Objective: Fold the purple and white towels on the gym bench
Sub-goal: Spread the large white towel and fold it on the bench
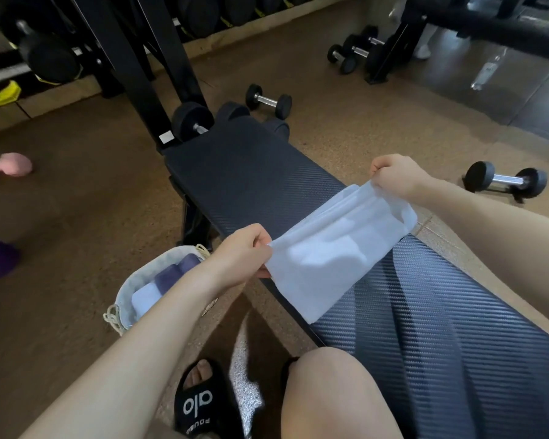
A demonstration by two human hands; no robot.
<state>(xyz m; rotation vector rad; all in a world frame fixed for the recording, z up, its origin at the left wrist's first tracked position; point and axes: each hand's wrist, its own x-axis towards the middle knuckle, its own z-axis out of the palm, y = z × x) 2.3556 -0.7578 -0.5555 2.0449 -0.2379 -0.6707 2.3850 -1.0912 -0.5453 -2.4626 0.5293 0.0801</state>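
Both hands (left [241,256], right [396,175]) pinching white towel [336,251] over bench [251,172].

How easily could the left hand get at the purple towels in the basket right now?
Probably not at once: the left hand pinches one end of the white towel, as does the right hand. The basket sits just below the left forearm, with nothing over the purple towels, so it could after letting go.
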